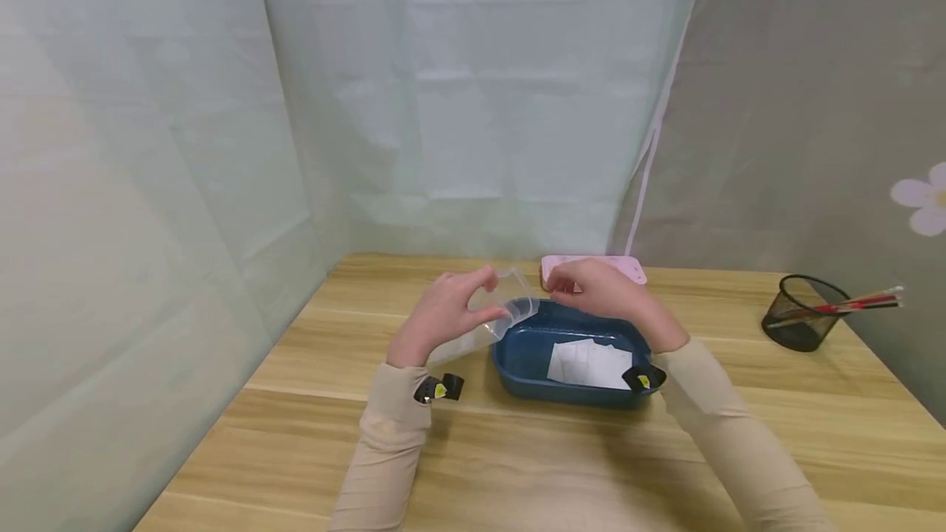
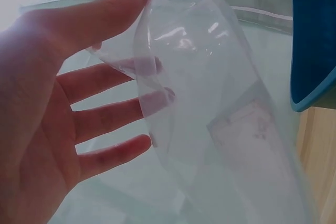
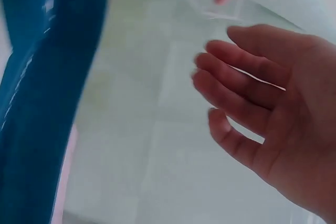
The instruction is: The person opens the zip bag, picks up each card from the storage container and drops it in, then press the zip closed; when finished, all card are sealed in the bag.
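My left hand [image 1: 476, 300] holds a clear plastic bag [image 1: 513, 302] just left of a blue tray [image 1: 517, 369]. In the left wrist view the thumb [image 2: 123, 1] lies on the bag's [image 2: 210, 103] top edge, with the other fingers behind the film. My right hand [image 1: 572, 287] hovers over the tray's far edge, close to the bag's mouth. The right wrist view shows that hand [image 3: 252, 93] with loosely bent fingers and nothing in it, beside the tray wall [image 3: 42, 103]. White paper sheets [image 1: 591, 364] lie inside the tray.
A pink box [image 1: 630, 269] sits behind the tray at the wooden table's [image 1: 517, 466] back edge. A black mesh pen cup [image 1: 801, 318] with pencils stands at the far right. Pale curtains close in the left and back sides.
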